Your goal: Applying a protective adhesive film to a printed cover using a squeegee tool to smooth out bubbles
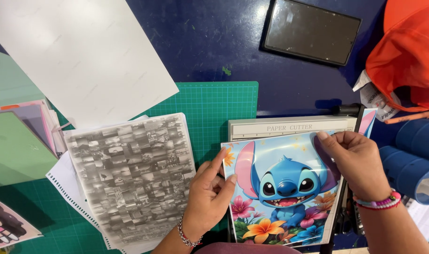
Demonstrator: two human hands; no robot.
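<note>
A glossy print of a blue cartoon creature among bright flowers lies on a white paper trimmer. My left hand grips the print's left edge, thumb on top. My right hand pinches the print's upper right corner, close to the trimmer's black blade arm. Both wrists wear beaded bracelets.
A green cutting mat covers the dark blue table. On it lie a grey photo-collage sheet and a large white sheet. A dark tablet sits at the back, orange cloth at right, stacked green folders at left.
</note>
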